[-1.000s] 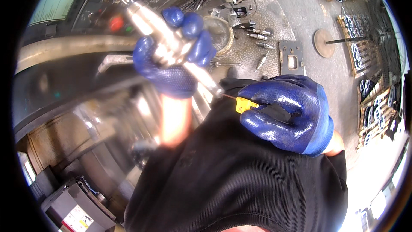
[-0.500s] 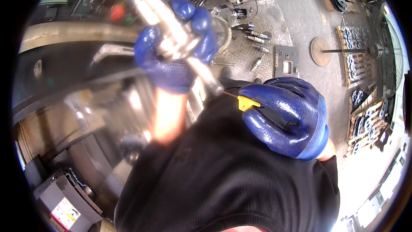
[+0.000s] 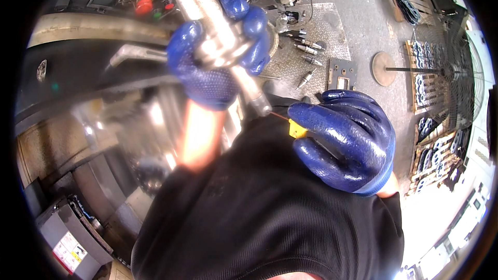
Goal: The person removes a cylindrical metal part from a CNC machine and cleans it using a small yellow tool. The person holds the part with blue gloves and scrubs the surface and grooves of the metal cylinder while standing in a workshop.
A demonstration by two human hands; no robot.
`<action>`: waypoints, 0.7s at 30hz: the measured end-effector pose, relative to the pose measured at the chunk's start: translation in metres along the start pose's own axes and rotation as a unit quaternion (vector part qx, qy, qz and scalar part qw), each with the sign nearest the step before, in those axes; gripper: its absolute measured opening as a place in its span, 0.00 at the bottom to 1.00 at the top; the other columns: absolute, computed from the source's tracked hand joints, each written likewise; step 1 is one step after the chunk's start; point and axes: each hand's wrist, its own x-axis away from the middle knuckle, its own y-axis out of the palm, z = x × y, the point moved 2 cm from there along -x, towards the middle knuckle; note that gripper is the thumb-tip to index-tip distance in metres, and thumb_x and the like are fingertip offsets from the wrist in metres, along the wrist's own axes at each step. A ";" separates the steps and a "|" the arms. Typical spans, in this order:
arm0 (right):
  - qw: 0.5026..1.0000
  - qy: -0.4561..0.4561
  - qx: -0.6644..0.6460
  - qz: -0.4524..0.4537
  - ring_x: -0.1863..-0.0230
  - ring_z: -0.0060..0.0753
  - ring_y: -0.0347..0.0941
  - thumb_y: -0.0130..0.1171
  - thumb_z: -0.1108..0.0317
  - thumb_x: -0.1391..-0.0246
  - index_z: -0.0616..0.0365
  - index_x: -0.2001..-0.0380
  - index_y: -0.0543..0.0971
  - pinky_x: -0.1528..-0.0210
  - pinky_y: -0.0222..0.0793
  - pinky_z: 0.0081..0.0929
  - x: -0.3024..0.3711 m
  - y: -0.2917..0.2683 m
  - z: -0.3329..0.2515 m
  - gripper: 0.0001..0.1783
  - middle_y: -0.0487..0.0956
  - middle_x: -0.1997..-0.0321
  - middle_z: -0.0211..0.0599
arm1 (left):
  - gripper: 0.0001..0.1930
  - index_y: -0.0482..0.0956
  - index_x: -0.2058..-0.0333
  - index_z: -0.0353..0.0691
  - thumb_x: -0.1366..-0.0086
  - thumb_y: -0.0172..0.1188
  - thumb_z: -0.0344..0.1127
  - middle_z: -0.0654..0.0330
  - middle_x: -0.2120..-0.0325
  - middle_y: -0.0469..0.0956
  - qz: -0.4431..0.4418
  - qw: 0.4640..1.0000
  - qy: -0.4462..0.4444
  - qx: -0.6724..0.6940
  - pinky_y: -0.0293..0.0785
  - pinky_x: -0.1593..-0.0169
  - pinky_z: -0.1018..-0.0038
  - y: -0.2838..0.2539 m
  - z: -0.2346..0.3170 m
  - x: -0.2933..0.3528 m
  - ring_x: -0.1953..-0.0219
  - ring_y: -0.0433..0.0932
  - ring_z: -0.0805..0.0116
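Metal holder (image 3: 215,28), wrapped by the left hand (image 3: 211,84), slants down rightward; its narrow tip faces the yellow-handled tool (image 3: 297,129) the right hand (image 3: 359,139) pinches.

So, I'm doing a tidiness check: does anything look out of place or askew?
Only slightly: on the tread plate, one tapered tool slants away from the other tools. I see no spill or damage, though glare hides detail on the metal tool in the left grip.
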 end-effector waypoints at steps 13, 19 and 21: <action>0.996 -0.024 0.085 0.003 0.62 0.35 0.86 0.81 0.59 0.53 0.49 0.57 0.87 0.51 0.81 0.37 0.003 0.002 -0.003 0.20 0.88 0.61 0.31 | 0.33 0.78 0.46 0.31 0.34 0.58 0.58 0.46 0.56 0.81 -0.211 0.973 -0.077 0.056 0.85 0.62 0.60 -0.001 -0.002 -0.006 0.59 0.84 0.51; 0.997 -0.024 0.079 0.004 0.63 0.34 0.85 0.80 0.60 0.53 0.49 0.56 0.87 0.54 0.80 0.36 0.003 0.001 -0.005 0.20 0.88 0.62 0.31 | 0.34 0.78 0.47 0.30 0.34 0.58 0.59 0.45 0.60 0.80 -0.129 0.990 -0.049 0.026 0.81 0.67 0.65 0.009 -0.002 0.000 0.66 0.80 0.56; 0.997 -0.023 0.068 0.003 0.63 0.35 0.85 0.80 0.61 0.53 0.50 0.54 0.87 0.55 0.80 0.35 0.004 0.001 -0.004 0.21 0.88 0.62 0.31 | 0.34 0.78 0.47 0.29 0.34 0.58 0.59 0.45 0.61 0.80 -0.227 0.969 -0.071 0.067 0.78 0.69 0.67 0.008 -0.005 -0.006 0.69 0.78 0.58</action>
